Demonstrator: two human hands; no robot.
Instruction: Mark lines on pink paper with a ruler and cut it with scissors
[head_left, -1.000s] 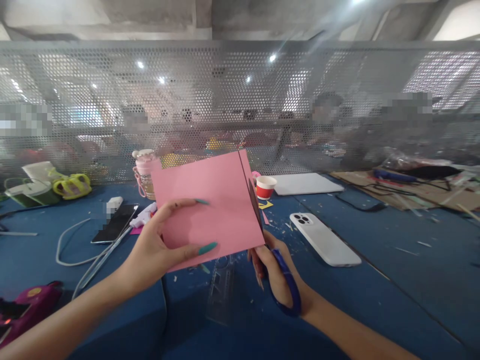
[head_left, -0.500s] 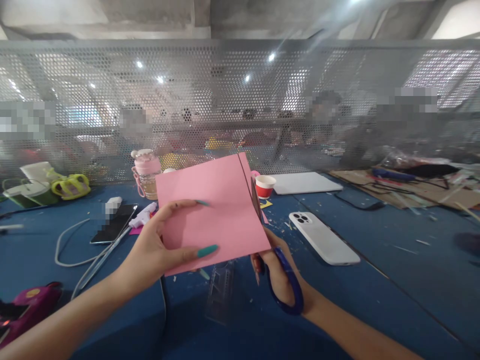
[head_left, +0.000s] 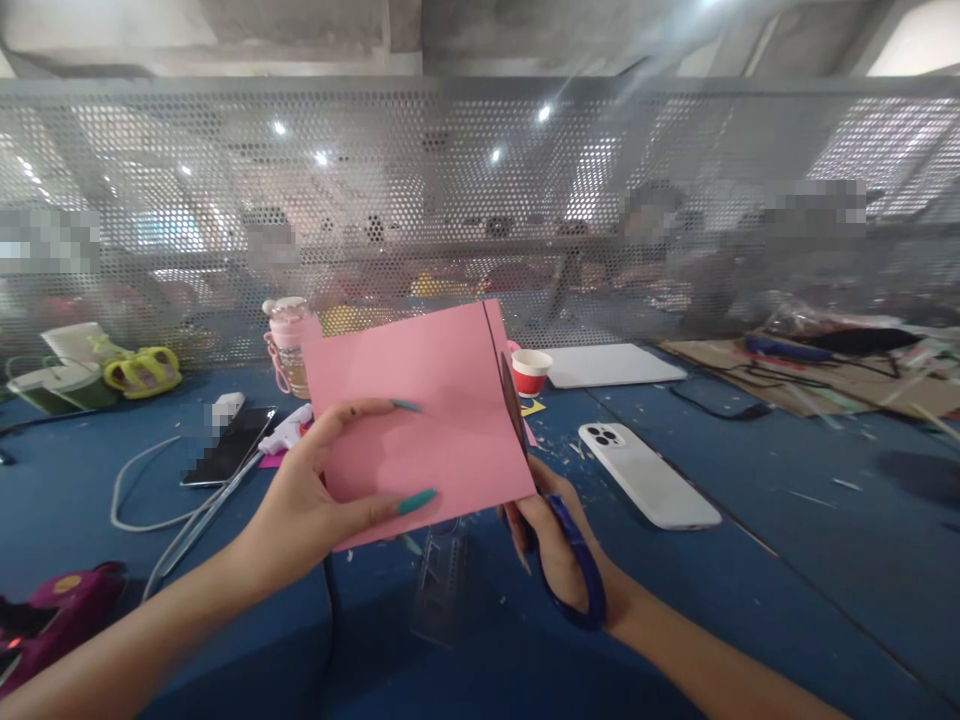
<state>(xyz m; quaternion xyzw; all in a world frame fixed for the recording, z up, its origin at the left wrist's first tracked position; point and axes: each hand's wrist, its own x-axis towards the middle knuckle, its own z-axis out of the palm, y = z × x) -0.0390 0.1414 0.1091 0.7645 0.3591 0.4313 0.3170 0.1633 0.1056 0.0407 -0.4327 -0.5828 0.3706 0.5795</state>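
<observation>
One sheet of pink paper (head_left: 427, 405), matte, smooth and roughly rectangular, is held tilted above the middle of the blue table (head_left: 465, 680). Near its right edge, a thin dark line is shown. Its left side is gripped by the left hand (head_left: 296, 500), the thumb spread below one finger. Blue-handled scissors (head_left: 592, 585) are grasped by the right hand (head_left: 551, 530), blades against the right edge.

Small white lights (head_left: 544, 114) glow in the grey screen (head_left: 420, 200), and a bright lamp (head_left: 709, 3) up top makes long streaks. Behind the screen, all is foggy and blurry. The pink paper (head_left: 427, 410) looks clear. The worktop (head_left: 847, 540) is darker along its near edge, with soft shadows. Its far right corner looks smeared and stretched.
</observation>
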